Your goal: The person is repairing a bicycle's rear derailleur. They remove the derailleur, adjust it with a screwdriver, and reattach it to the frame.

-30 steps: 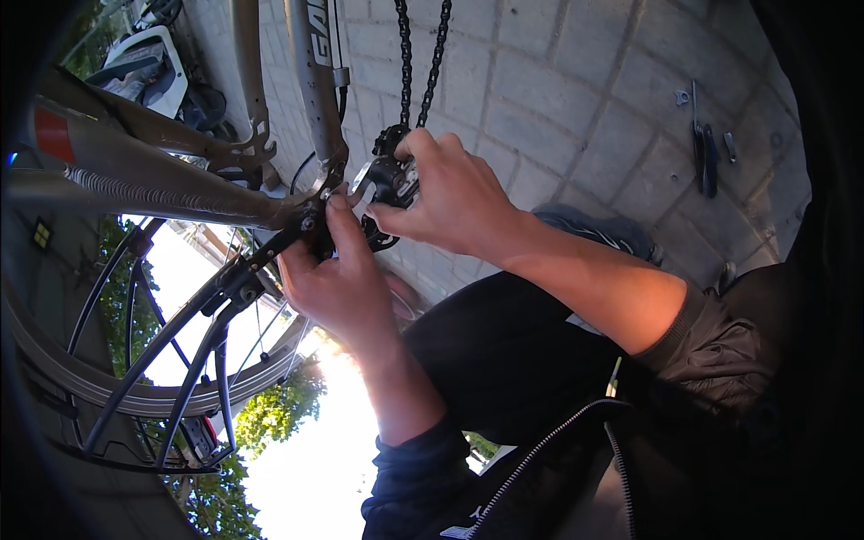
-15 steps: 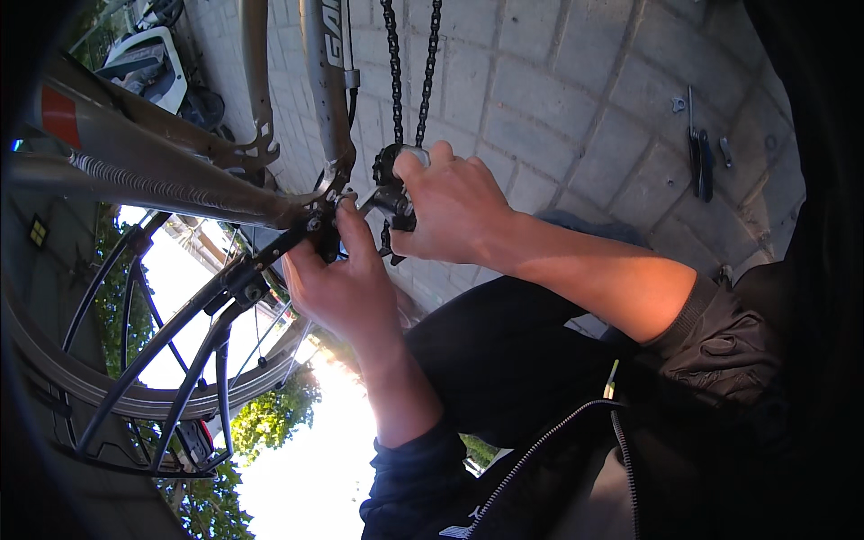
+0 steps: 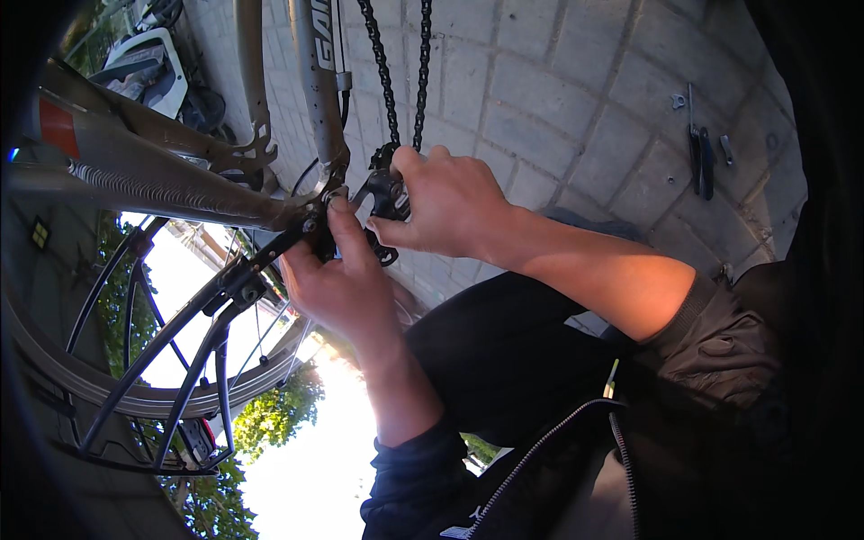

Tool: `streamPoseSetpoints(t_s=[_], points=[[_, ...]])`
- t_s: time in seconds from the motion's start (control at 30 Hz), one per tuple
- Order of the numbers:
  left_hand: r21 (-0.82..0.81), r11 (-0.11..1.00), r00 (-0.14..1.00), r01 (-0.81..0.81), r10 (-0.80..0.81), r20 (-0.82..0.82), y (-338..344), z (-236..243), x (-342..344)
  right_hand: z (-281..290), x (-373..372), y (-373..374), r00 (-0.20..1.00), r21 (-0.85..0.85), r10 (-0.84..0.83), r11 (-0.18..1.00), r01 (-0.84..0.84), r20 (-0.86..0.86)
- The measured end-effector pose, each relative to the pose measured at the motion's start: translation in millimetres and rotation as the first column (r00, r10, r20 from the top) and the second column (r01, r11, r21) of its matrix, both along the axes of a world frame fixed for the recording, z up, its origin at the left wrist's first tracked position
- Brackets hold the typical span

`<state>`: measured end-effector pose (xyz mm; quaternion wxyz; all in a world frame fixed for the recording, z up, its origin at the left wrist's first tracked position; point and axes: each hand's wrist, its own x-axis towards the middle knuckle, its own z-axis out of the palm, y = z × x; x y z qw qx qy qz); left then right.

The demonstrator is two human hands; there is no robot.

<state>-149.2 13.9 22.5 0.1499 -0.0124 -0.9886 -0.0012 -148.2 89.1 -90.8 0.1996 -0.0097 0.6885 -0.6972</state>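
Note:
A grey bicycle frame (image 3: 180, 193) reaches in from the left, its dropout (image 3: 310, 216) near the middle of the view. My left hand (image 3: 337, 292) is closed around that dropout, thumb on the near side and fingers partly hidden behind it. Just to the right, my right hand (image 3: 454, 202) grips a black rear derailleur (image 3: 387, 193) between thumb and curled fingers. The derailleur sits close beside the dropout; whether its bolt is in the thread cannot be seen. Two runs of black chain (image 3: 423, 72) lead up from the derailleur.
A black rack (image 3: 184, 387) and a wheel rim (image 3: 135, 396) stand at lower left. On the grey paving (image 3: 576, 108) at right lie a folding multi-tool (image 3: 701, 162) and a small metal piece (image 3: 725, 149). A white-framed object (image 3: 148, 67) is at upper left.
My right hand has shifted slightly left with the derailleur, bringing it nearer the dropout, and its thumb has moved. The chain's upper part has swung left. My left hand stays nearly in place.

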Motion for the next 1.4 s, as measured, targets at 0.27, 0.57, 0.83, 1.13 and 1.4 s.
streamPoseSetpoints(t_s=[0.27, 0.57, 0.83, 1.13, 1.4], points=[[-0.031, 0.996, 0.995, -0.088, 0.089, 0.038, 3, 2, -1, 3, -2, 0, 1.000, -0.006, 0.027, 1.000, -0.027, 0.006], [0.016, 0.996, 0.996, -0.086, 0.085, 0.020, 2, 1, 0, 4, 2, -10, 0.998, -0.097, -0.008, 0.995, 0.013, 0.056], [0.060, 0.994, 0.994, -0.097, 0.094, 0.048, 3, 0, -1, 8, 7, -13, 0.994, -0.055, -0.055, 0.997, 0.060, 0.094], [0.079, 0.994, 0.997, -0.074, 0.072, 0.028, -3, -1, 0, 6, 3, -4, 0.998, -0.064, -0.001, 0.998, 0.006, 0.064], [-0.024, 0.997, 0.998, -0.068, 0.068, -0.009, -1, -2, 0, 5, -1, -1, 0.997, -0.058, 0.022, 0.998, -0.018, 0.075]])
